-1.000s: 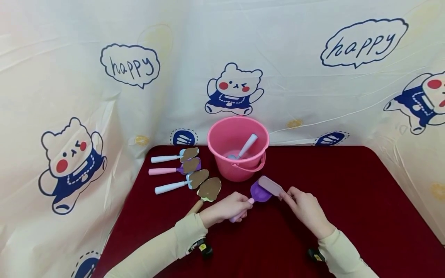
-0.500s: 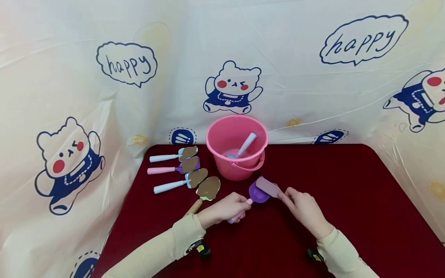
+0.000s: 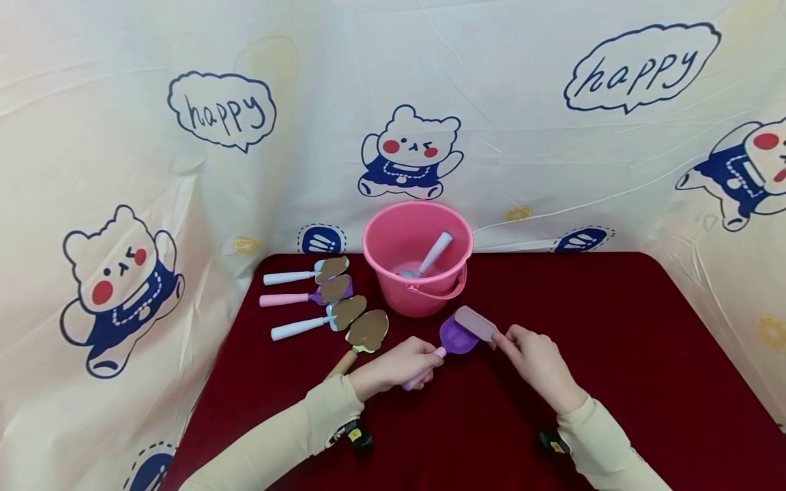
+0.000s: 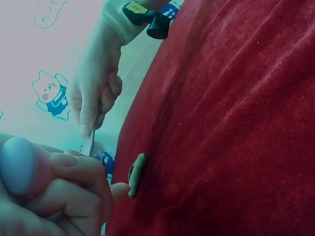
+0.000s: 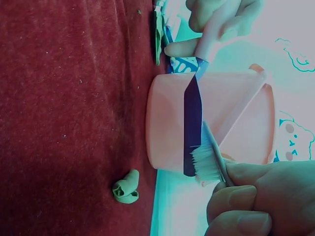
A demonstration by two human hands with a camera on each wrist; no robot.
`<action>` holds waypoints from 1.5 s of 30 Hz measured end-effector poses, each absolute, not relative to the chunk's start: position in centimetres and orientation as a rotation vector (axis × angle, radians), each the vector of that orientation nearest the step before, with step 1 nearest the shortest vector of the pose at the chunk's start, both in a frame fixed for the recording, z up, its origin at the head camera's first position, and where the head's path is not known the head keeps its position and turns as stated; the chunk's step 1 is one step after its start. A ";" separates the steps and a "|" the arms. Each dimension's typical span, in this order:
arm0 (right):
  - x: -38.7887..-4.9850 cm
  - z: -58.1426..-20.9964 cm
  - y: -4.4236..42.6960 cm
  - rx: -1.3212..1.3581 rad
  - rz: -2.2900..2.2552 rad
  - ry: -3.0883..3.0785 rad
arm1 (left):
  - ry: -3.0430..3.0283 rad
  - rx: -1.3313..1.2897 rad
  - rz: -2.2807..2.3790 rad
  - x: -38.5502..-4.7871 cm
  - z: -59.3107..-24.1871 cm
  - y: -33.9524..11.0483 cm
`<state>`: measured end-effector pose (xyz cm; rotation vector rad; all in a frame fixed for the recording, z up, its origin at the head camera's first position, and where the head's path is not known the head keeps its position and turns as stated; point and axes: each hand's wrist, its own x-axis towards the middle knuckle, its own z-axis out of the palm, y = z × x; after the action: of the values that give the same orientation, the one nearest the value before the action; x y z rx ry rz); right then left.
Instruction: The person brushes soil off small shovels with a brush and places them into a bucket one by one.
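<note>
Purple shovel in the head view is jutting from the left hand grip, near the pink bucket. Left wrist: fingers are wrapping its handle. Right wrist: right hand is pinching a brush, bristles touching the shovel.

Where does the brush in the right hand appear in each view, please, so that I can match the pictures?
Head: brush right of and below centre, over the purple scoop.
Left wrist: brush left of and below centre, nearly edge-on.
Right wrist: brush right of and below centre, bristles showing.
Shared landmark: the right hand holding it.
</note>
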<state>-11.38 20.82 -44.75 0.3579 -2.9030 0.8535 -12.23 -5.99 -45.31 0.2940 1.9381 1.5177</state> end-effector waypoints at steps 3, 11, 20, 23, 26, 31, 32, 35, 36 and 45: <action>-11.2 -44.8 20.6 0.395 0.878 -2.885 | 1.941 0.295 1.518 -12.4 -45.3 -5.9; -11.3 -45.3 20.1 0.461 0.897 -2.920 | 1.984 0.320 1.481 -12.2 -45.1 -5.8; -11.9 -44.8 20.6 0.263 1.029 -3.001 | 1.994 0.335 1.472 -12.0 -45.2 -6.0; -11.7 -44.6 20.4 0.272 1.028 -2.963 | 1.983 0.330 1.475 -12.1 -45.0 -6.0; -11.4 -44.8 20.0 0.398 0.951 -2.922 | 1.978 0.329 1.478 -12.2 -44.8 -5.9; -11.1 -45.1 19.6 0.585 0.849 -2.910 | 2.010 0.354 1.452 -12.1 -44.4 -5.6; -11.1 -45.1 19.7 0.585 0.839 -2.913 | 2.021 0.357 1.446 -12.1 -44.4 -5.5; -11.4 -45.2 19.9 0.525 0.800 -2.904 | 2.042 0.348 1.436 -12.0 -44.4 -5.4; -11.5 -45.3 20.1 0.498 0.789 -2.905 | 2.039 0.344 1.436 -12.0 -44.5 -5.3; -11.9 -45.4 20.9 0.344 0.835 -2.937 | 1.994 0.315 1.446 -11.7 -45.0 -5.2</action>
<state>-11.91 20.92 -45.40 0.3436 -2.9367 0.8346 -11.69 -5.18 -45.00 0.3147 1.9936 1.4455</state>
